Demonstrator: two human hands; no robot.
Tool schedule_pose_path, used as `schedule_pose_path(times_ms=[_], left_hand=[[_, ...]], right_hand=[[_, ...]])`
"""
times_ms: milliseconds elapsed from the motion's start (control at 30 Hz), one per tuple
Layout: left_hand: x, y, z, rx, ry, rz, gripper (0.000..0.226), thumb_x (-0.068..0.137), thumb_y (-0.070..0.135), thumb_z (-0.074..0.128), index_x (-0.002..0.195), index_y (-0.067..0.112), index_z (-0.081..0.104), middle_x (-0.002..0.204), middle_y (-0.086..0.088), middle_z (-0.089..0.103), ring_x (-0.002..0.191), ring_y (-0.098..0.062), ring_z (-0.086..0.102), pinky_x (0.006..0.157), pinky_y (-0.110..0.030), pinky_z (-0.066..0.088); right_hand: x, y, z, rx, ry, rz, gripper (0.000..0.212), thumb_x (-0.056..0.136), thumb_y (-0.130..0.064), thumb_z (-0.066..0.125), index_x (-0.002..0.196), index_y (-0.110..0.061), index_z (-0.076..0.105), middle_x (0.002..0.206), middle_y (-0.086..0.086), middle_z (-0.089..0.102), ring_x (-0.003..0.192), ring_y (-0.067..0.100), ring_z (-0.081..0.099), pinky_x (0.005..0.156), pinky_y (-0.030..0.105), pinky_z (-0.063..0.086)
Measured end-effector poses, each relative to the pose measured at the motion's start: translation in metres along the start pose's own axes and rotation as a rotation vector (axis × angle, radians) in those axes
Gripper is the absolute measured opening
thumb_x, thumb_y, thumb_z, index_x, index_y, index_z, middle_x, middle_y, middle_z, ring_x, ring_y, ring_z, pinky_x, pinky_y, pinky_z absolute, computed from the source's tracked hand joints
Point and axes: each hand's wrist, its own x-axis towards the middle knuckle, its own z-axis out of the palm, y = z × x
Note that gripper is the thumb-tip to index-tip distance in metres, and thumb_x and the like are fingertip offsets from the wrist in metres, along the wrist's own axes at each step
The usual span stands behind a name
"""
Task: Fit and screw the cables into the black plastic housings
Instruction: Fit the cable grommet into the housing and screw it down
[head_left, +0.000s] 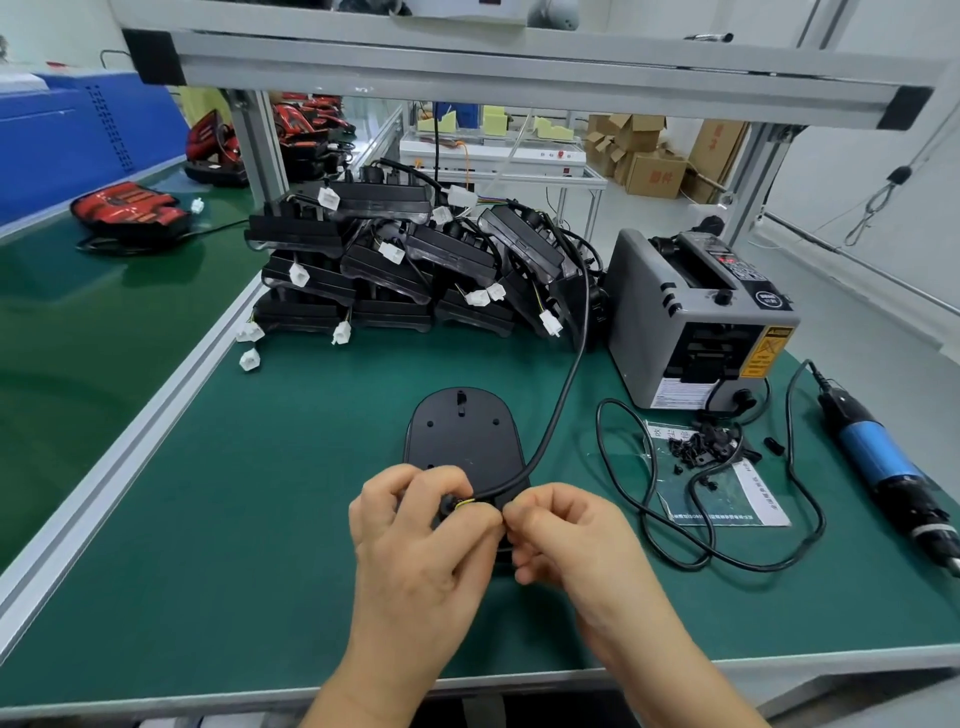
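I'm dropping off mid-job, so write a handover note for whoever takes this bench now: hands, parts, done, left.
Left hand grips the cable end at the near edge of the black housing.
Right hand pinches the cable's thin wires beside it.
The housing lies flat on the green mat; the cable runs back to the pile of housings.
Done: nothing screwed on this unit yet.
Left: seat the cable, then fasten it. Loose screws and the electric screwdriver lie to the right.
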Motion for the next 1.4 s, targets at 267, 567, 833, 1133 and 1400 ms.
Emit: schedule_pose_path(times_ms=[267, 567, 833, 1133, 1400], left_hand=[[0.011, -0.009, -0.002, -0.163, -0.285, -0.328, 0.020, 0.083, 0.015, 0.068, 0.103, 0.017, 0.067, 0.101, 0.013, 0.059, 0.099, -0.008, 0.050, 0.086, -0.021, 0.039], [0.011, -0.007, 0.000, -0.298, -0.291, -0.398, 0.015, 0.081, 0.006, 0.069, 0.082, 0.020, 0.064, 0.090, 0.017, 0.058, 0.095, -0.006, 0.053, 0.080, -0.012, 0.039], [0.012, -0.011, -0.004, -0.332, -0.347, -0.338, 0.017, 0.083, 0.003, 0.065, 0.084, 0.020, 0.061, 0.092, 0.019, 0.057, 0.097, -0.007, 0.052, 0.081, -0.015, 0.040], [0.014, -0.012, -0.006, -0.373, -0.373, -0.322, 0.017, 0.082, 0.002, 0.067, 0.083, 0.018, 0.064, 0.091, 0.017, 0.058, 0.097, -0.007, 0.051, 0.080, -0.010, 0.036], [0.018, -0.014, -0.007, -0.352, -0.453, -0.350, 0.018, 0.084, 0.009, 0.066, 0.088, 0.026, 0.062, 0.094, 0.019, 0.054, 0.101, 0.000, 0.046, 0.083, -0.006, 0.031]], right_hand=[[0.009, 0.007, 0.005, -0.273, 0.152, -0.130, 0.020, 0.079, -0.008, 0.069, 0.064, -0.018, 0.060, 0.049, -0.007, 0.057, 0.046, 0.006, 0.053, 0.048, 0.022, 0.048], [0.010, 0.013, 0.011, -0.486, 0.252, -0.210, 0.011, 0.075, -0.025, 0.071, 0.068, -0.026, 0.062, 0.066, -0.013, 0.066, 0.059, 0.008, 0.059, 0.066, 0.042, 0.056], [0.013, 0.012, 0.001, -0.675, 0.205, -0.311, 0.017, 0.072, -0.039, 0.075, 0.068, -0.031, 0.060, 0.074, -0.022, 0.063, 0.066, 0.003, 0.058, 0.064, 0.026, 0.050], [0.031, -0.007, -0.018, -1.032, 0.033, -0.532, 0.029, 0.069, -0.047, 0.077, 0.095, -0.033, 0.071, 0.098, -0.023, 0.045, 0.107, 0.003, 0.036, 0.094, 0.026, 0.033], [0.026, -0.011, -0.019, -1.105, 0.067, -0.669, 0.030, 0.064, -0.048, 0.072, 0.076, -0.021, 0.069, 0.077, -0.015, 0.063, 0.098, 0.016, 0.049, 0.088, 0.036, 0.031]])
